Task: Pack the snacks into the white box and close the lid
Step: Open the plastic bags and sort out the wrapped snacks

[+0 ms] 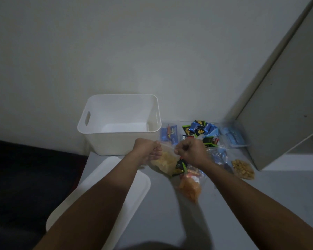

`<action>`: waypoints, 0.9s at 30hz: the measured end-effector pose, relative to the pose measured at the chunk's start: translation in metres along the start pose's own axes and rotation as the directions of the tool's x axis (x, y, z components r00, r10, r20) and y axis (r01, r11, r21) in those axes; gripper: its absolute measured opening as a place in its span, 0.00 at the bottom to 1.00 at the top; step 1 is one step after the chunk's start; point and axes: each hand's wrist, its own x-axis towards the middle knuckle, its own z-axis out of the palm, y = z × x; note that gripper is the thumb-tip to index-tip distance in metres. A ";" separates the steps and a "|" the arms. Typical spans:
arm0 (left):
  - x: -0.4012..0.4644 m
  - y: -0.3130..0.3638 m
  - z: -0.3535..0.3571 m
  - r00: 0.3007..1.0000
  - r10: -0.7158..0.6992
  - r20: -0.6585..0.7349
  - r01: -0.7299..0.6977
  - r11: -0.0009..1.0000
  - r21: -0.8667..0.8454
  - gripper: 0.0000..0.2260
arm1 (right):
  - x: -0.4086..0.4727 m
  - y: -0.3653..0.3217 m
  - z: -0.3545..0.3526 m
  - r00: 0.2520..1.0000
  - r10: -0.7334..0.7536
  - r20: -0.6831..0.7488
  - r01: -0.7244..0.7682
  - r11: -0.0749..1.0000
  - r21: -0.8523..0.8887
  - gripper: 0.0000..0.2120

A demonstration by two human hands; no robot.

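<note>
Holding a clear bag of pale yellow chips (pixel 165 162) between them, both hands work just in front of the white box (pixel 119 139): the left hand (pixel 149 149) has its fingers curled round the bag's left top edge, and the right hand (pixel 190 150) pinches the top edge from the other side with bent fingers. The bag hangs just above the table (pixel 224 213), touching a small black-and-green snack packet (pixel 179 167) beneath the right wrist. The box stands open against the wall, nothing visible inside it, with slot handles in its side walls. Its white lid (pixel 98 201) lies flat on the table near the left forearm, partly hidden by the arm. A clear bag of orange snacks (pixel 190 187) rests below the right wrist. To the right of the box lies a heap of small blue, black and green packets (pixel 199 129), with a light blue packet (pixel 232 136) beside them and a bag of brown nuts or crackers (pixel 243 169) nearer the white shelf unit (pixel 278 105).
</note>
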 end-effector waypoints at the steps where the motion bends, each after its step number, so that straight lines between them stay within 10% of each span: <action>1: 0.001 -0.002 0.001 1.000 -0.001 -0.010 0.000 1.000 -0.007 0.06 | -0.001 0.000 0.000 1.000 0.003 0.025 -0.004 1.000 0.028 0.03; 16: -0.002 -0.016 -0.006 0.988 0.136 0.065 -0.143 0.984 0.104 0.05 | 0.000 0.001 0.003 0.977 0.147 0.152 -0.177 0.963 0.205 0.10; 27: 0.006 -0.015 -0.019 0.998 -0.045 0.035 0.050 0.989 -0.138 0.09 | 0.014 -0.007 0.018 0.992 0.115 0.042 -0.121 0.973 0.195 0.04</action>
